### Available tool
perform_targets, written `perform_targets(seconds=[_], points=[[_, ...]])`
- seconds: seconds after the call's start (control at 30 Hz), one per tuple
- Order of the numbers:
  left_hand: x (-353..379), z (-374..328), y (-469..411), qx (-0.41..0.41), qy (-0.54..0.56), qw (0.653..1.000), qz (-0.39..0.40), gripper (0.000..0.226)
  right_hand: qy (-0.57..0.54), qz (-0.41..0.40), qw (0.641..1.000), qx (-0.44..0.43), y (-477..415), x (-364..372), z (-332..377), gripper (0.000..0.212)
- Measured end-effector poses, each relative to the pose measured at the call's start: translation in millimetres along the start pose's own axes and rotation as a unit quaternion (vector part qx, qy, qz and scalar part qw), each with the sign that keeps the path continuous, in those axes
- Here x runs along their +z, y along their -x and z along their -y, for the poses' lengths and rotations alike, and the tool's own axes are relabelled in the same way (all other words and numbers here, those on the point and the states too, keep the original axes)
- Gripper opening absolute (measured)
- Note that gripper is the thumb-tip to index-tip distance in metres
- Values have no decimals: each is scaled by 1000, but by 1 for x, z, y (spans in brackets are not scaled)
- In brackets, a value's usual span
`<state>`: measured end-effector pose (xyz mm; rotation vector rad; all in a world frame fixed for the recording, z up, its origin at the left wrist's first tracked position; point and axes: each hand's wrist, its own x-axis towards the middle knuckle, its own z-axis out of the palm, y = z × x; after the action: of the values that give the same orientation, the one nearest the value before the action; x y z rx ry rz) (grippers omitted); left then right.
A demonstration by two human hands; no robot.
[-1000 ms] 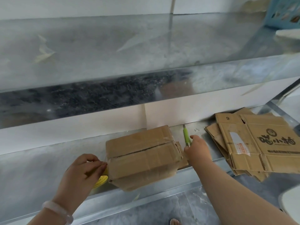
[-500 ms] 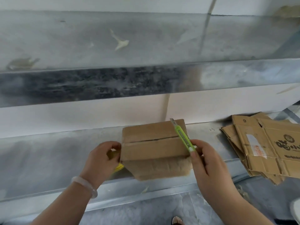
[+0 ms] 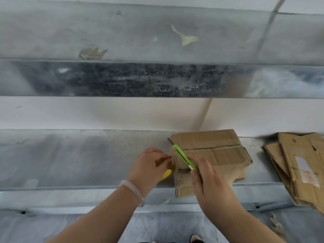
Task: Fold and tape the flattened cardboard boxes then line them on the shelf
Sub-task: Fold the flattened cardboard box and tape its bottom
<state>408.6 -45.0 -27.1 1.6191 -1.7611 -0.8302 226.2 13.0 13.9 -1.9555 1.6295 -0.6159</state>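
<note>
Box (image 3: 215,151) abuts tape (image 3: 166,174) in left hand's (image 3: 149,165) grip (right hand (image 3: 208,183): knife (image 3: 183,157)).

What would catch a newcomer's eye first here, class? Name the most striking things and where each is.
The green knife stands out first, gripped in the right hand and slanted over the left end of the folded cardboard box on the lower metal shelf. Beside it the left hand grips a yellow tape roll at that end of the box. A stack of flat boxes lies further right on the same shelf.
</note>
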Motion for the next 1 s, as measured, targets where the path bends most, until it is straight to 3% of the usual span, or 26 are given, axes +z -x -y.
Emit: perform_targets(seconds=[0.47,0.77,0.9,1.0], points=[[0,3,3,-7,10,1000,-27,9,17,39,999,4,14,-11,6,47],[-3,0,8,-25,1,999,-30,8,171,175,969,23,15,-7,37,75],[-3,-1,9,-26,-8,999,-29,4,190,156,969,23,21,-1,45,59],[-4,-2,10,-23,-6,999,-30,5,229,183,955,41,17,3,47,68]])
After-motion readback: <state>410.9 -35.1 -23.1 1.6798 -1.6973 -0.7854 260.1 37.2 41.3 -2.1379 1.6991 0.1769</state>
